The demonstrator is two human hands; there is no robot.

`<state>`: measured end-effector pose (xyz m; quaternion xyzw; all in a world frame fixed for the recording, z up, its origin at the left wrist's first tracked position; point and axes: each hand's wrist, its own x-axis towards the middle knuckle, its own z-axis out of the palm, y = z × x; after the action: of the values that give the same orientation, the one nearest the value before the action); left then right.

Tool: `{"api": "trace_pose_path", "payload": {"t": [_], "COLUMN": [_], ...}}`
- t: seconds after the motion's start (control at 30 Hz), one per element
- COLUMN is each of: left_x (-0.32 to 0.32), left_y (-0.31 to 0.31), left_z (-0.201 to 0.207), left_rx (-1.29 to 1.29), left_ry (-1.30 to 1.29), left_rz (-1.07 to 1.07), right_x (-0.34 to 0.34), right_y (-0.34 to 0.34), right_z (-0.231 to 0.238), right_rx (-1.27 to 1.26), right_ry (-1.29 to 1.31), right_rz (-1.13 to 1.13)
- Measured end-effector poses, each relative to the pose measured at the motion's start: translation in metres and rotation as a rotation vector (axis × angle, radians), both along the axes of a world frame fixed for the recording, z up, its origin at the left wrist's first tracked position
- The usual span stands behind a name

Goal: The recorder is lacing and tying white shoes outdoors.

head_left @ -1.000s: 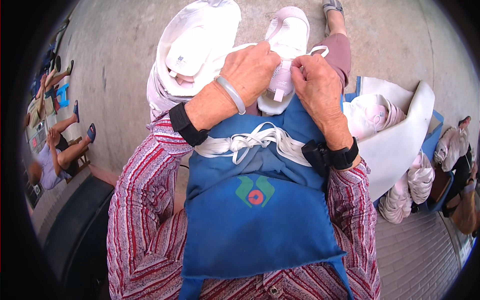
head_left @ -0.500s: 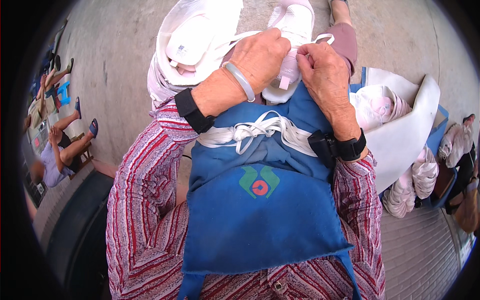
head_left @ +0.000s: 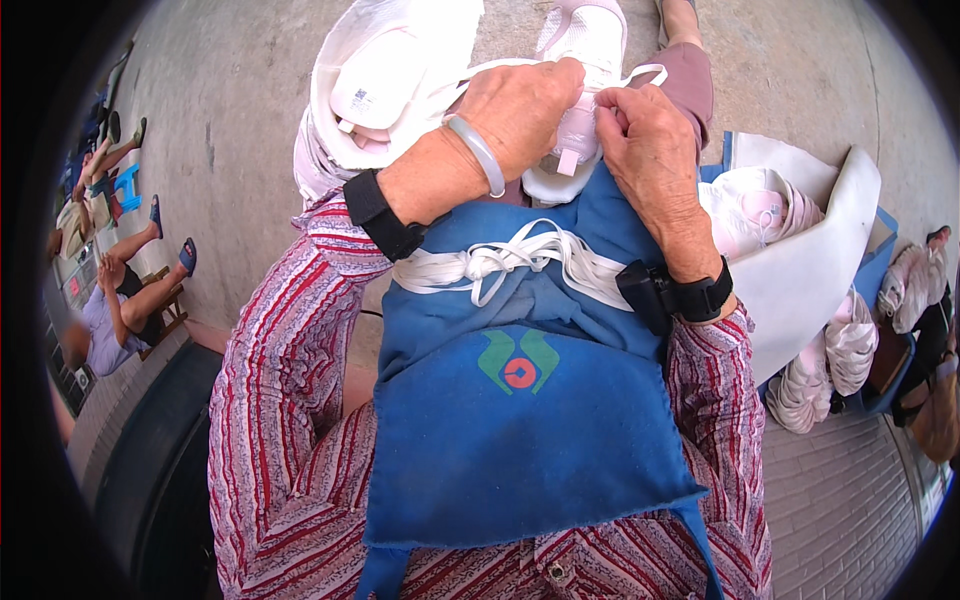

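Note:
A pale pink and white sneaker rests between my knees, its heel end toward me and its tongue showing. My left hand is pinched at the left side of its opening, on a white shoelace whose one end trails off to the left. Across from it my right hand is closed by the right eyelets, thumb and forefinger together on the same lace, which loops up above the knuckles. The fingertips of both hands partly hide the lace. A knotted bundle of white laces lies across my blue apron.
A white bag-like container holding shoe parts stands at upper left. To the right, a white-lined blue bin holds another pale shoe. Several wrapped bundles of shoes lie beyond it. Other people sit at far left and far right.
My left hand has shifted slightly, its wrist moving a little left and its fingers staying at the lace. My right hand has barely moved.

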<state>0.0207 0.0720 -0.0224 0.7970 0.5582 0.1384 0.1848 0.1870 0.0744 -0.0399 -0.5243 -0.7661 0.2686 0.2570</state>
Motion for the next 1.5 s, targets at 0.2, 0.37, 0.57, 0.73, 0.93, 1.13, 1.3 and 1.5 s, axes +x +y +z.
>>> {"api": "trace_pose_path", "payload": {"t": [0.2, 0.37, 0.57, 0.73, 0.93, 1.13, 1.3, 1.5], "left_x": [-0.003, -0.009, -0.006, -0.007, -0.01, -0.009, -0.008, -0.005], "left_y": [0.003, 0.002, 0.011, 0.016, 0.022, 0.011, 0.009, 0.003], "left_z": [-0.001, -0.006, -0.001, 0.0, -0.004, -0.006, -0.007, -0.007], "left_rx": [0.02, 0.013, 0.01, 0.07, 0.012, -0.026, -0.048, -0.006], "left_ry": [-0.03, -0.133, -0.025, -0.017, -0.115, -0.222, -0.202, -0.187], "left_rz": [0.055, 0.045, 0.055, -0.14, -0.138, 0.007, 0.042, 0.106], "right_x": [0.0, 0.0, 0.0, 0.001, 0.003, 0.004, 0.001, 0.001], "right_y": [0.001, 0.002, 0.005, 0.003, 0.004, 0.004, 0.001, 0.005], "right_z": [-0.001, -0.001, -0.001, 0.0, 0.001, 0.002, 0.0, 0.0], "right_rx": [0.018, 0.005, -0.009, -0.035, -0.029, -0.025, -0.006, -0.035], "right_ry": [-0.016, -0.029, -0.024, -0.017, 0.041, 0.037, 0.04, 0.01], "right_rz": [0.02, 0.025, 0.04, 0.027, 0.03, 0.042, 0.032, 0.047]}}
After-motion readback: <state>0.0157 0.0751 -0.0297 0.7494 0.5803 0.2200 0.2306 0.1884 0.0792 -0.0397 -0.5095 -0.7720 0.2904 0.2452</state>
